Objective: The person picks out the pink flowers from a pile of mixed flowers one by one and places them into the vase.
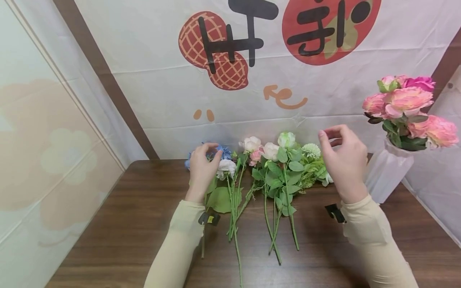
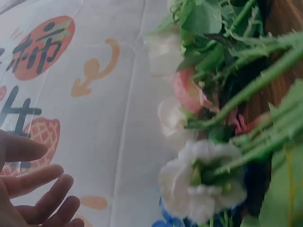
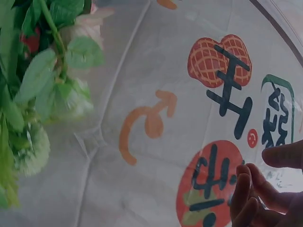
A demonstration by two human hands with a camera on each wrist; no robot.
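My left hand (image 1: pixel 203 170) is raised over the left end of a row of cut flowers, with loosely bent fingers and nothing in them. It overlaps a blue flower (image 1: pixel 225 152) and is beside a white flower (image 1: pixel 226 169). In the left wrist view, the fingers (image 2: pixel 42 182) are spread apart. My right hand (image 1: pixel 343 162), also holding nothing, hovers between the green pompon flower (image 1: pixel 311 151) and the white vase (image 1: pixel 387 174). Its thumb and fingers curve toward each other. Pale pink roses (image 1: pixel 271 151) and a greenish-white rose (image 1: pixel 286 140) lie between the hands.
Pink flowers (image 1: pixel 408 102) stand in the vase at the right. Long green stems (image 1: pixel 235 224) point toward me across the brown wooden table (image 1: pixel 119 240). A white printed cloth (image 1: pixel 162 104) hangs close behind the table's back edge. A broad green leaf (image 1: pixel 219 199) lies among the left stems.
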